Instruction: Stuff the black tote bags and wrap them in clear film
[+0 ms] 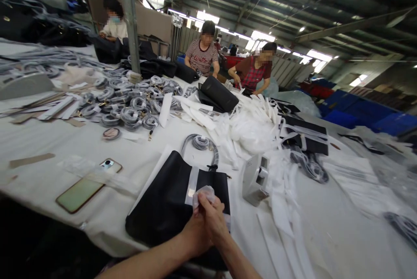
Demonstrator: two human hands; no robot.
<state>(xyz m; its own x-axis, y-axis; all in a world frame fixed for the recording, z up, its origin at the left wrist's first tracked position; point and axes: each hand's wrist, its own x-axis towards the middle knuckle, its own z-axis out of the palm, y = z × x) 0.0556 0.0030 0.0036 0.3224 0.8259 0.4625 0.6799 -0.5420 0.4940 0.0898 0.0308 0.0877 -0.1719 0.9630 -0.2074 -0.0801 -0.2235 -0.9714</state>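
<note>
A black handbag (163, 196) lies on the table right in front of me, with a pale strip (191, 185) running down its front and a grey-wrapped handle (215, 153) at its top. Over the bag's right part, my right hand (215, 216) is closed, pinching a crumpled piece of thin white wrapping (204, 193). Pressed against it from the left, my left hand (197, 229) is closed at the same wrapping, its fingers partly hidden. To the right of the bag stands a grey tape dispenser (256, 179).
A phone (87, 185) lies at left under clear plastic. Coiled grey straps (130, 112) are heaped beyond it. White wrapping strips (254, 131) pile up at centre right, near another black bag (216, 94). Several people work across the table, beside a metal post (130, 18).
</note>
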